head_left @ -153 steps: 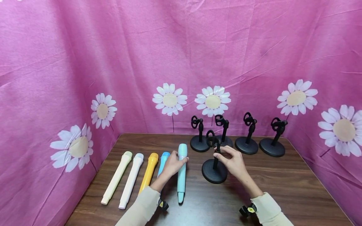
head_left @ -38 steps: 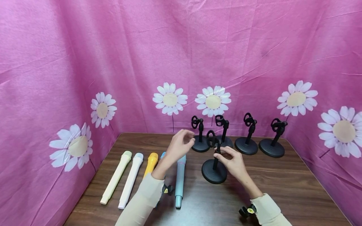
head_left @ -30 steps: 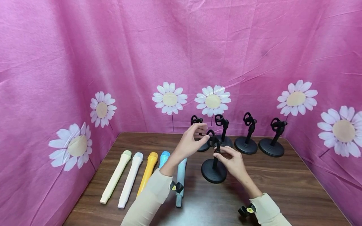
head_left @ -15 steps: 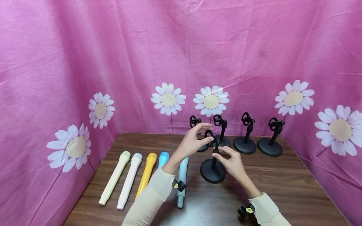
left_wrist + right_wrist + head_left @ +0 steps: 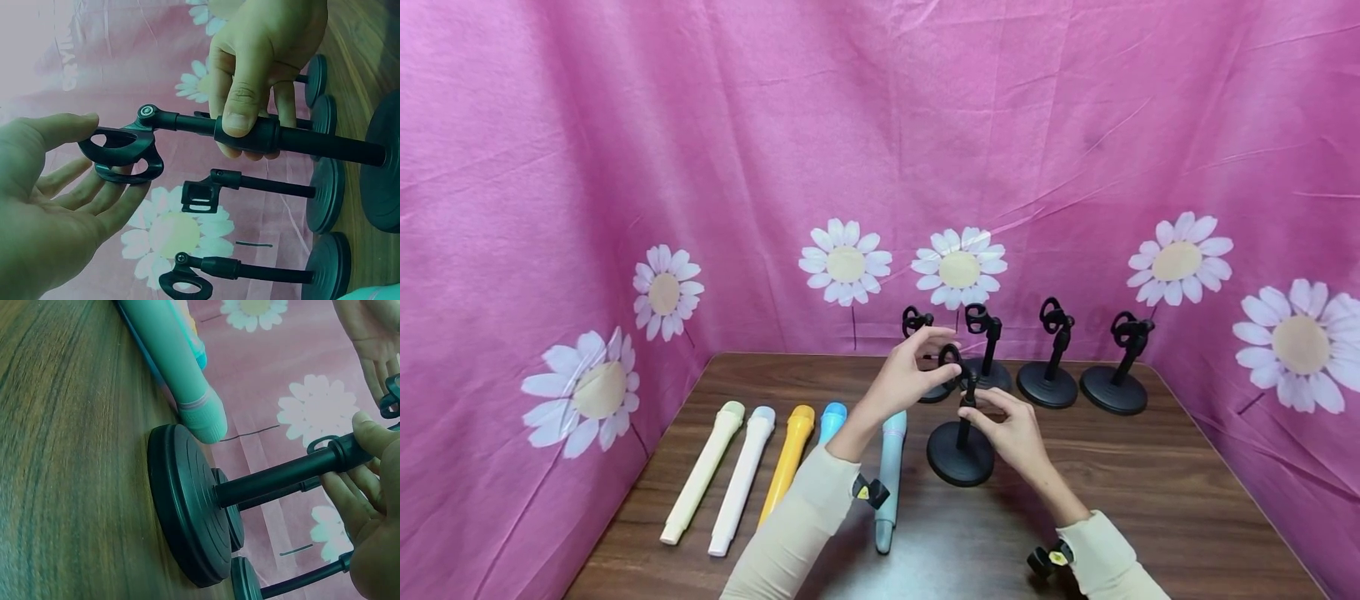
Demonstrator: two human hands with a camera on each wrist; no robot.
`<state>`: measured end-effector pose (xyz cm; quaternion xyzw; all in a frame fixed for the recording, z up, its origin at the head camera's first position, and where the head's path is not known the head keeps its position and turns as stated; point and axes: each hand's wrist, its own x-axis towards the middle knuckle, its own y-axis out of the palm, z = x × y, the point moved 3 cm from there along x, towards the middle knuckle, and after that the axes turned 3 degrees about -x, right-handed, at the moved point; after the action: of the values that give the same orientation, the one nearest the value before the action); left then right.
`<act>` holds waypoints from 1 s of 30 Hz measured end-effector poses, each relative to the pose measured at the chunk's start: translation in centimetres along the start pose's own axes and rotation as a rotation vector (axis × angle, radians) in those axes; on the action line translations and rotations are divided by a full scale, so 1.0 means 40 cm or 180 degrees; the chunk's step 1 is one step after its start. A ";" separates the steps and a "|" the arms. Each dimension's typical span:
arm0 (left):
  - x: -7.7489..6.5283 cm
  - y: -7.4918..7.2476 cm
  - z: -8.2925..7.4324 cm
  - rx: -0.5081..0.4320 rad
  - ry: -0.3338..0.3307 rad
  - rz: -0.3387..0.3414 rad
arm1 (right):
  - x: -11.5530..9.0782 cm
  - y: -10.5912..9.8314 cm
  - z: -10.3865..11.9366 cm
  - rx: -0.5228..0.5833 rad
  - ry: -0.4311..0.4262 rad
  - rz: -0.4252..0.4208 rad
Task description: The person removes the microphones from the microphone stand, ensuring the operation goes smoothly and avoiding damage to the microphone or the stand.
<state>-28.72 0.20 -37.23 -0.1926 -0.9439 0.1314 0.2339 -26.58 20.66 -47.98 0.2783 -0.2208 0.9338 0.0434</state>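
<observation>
A black tabletop microphone stand (image 5: 958, 463) stands upright with its round base on the table. My right hand (image 5: 1017, 433) holds it by the collar (image 5: 262, 134) on its pole, thumb on one side and fingers on the other. At the top, my left hand (image 5: 904, 379) pinches the ring-shaped clip (image 5: 103, 153), its thumb on one edge and fingertips against the opposite side. A mint-green microphone (image 5: 891, 471) lies left of the stand, under my left wrist, its head partly hidden. Left of that lies a blue microphone (image 5: 832, 421), mostly covered by my left arm.
Orange (image 5: 787, 458), white (image 5: 742, 483) and pale yellow (image 5: 703, 475) microphones lie in a row at the left of the wooden table (image 5: 1120, 475). Several other black stands (image 5: 1047, 385) stand along the back edge. A pink daisy-print cloth (image 5: 880, 150) hangs behind and at both sides.
My left hand has let go of the mint-green microphone and moved up and right to the stand's clip. The stand and that microphone have shifted slightly closer together. My right hand keeps its hold.
</observation>
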 end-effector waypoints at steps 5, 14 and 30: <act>-0.002 -0.005 0.000 -0.0020 -0.0056 0.0049 | 0.001 0.005 0.004 -0.0047 0.0012 0.0007; -0.005 -0.011 0.006 0.0032 -0.0171 0.0079 | 0.008 0.019 0.006 -0.0037 -0.0083 -0.0061; -0.011 -0.019 0.026 -0.0079 -0.0362 0.0003 | -0.005 0.044 0.006 0.0115 0.0234 0.0052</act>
<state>-29.12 -0.82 -38.02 -0.1881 -0.9571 0.1305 0.1775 -26.66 18.96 -48.59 0.2427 -0.2044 0.9475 0.0388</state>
